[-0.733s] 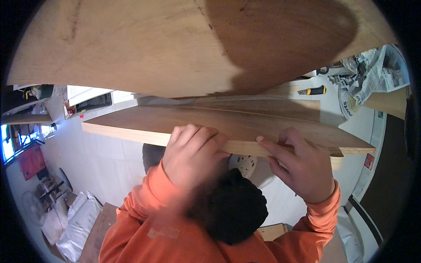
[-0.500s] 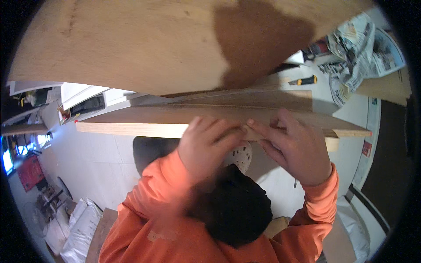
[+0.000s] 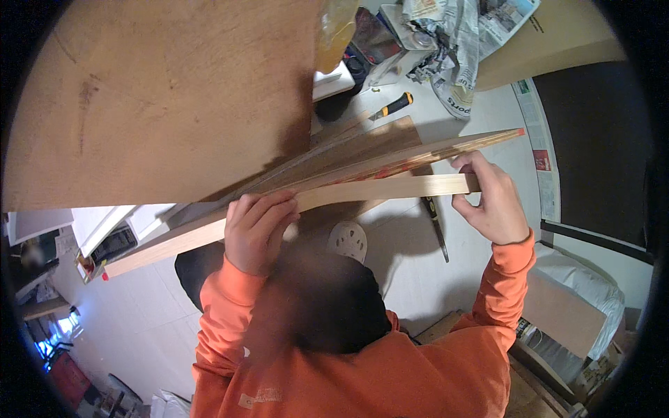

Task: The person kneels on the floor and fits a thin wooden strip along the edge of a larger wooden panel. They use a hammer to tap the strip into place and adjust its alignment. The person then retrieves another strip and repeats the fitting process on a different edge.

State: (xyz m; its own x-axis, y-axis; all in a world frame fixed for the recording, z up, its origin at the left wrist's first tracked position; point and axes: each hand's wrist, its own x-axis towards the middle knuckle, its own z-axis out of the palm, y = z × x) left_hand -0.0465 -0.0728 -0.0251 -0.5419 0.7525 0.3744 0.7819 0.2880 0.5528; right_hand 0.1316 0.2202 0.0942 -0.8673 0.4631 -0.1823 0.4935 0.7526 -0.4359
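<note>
One pale wooden strip [image 3: 390,187] stands away from the board [image 3: 446,148] at right; left hand [image 3: 254,233] fingers clamp it, right hand [image 3: 491,202] fingers pinch its right end; overbending might crack it.

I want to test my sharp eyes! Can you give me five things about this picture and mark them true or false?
1. The left hand touches wood. True.
2. Both arms wear blue. False: the sleeves are orange.
3. The right hand pinches a pale wood strip near its end. True.
4. Someone is cutting. False: the black-and-yellow knife lies apart from both hands.
5. The white shoe has holes. True.
</note>
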